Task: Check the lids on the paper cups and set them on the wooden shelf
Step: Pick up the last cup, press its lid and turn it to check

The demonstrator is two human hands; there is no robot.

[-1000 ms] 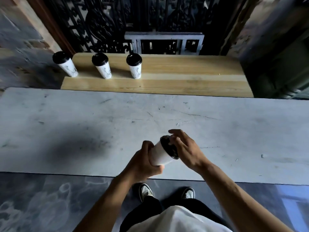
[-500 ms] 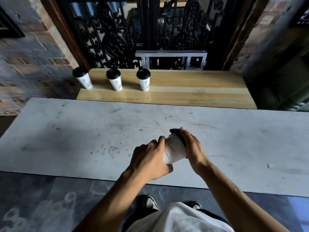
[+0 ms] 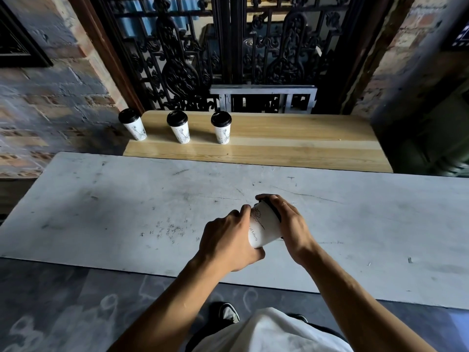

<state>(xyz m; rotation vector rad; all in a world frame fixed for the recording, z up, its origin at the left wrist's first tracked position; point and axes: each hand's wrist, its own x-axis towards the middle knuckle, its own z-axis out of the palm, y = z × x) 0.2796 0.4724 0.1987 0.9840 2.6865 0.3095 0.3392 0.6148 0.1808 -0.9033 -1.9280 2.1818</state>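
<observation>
While left hand (image 3: 228, 242) clasps the tilted paper cup (image 3: 262, 228), right hand (image 3: 288, 222) clamps its lid (image 3: 272, 210)

White paper cup (image 3: 262, 231) w/ black print, black lid (image 3: 274, 212); pale wood shelf (image 3: 291, 146).

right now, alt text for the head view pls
Both hands hold a tilted white paper cup over a grey table, left hand on its body, right hand over its black lid. Three lidded cups stand on the wooden shelf behind.
</observation>
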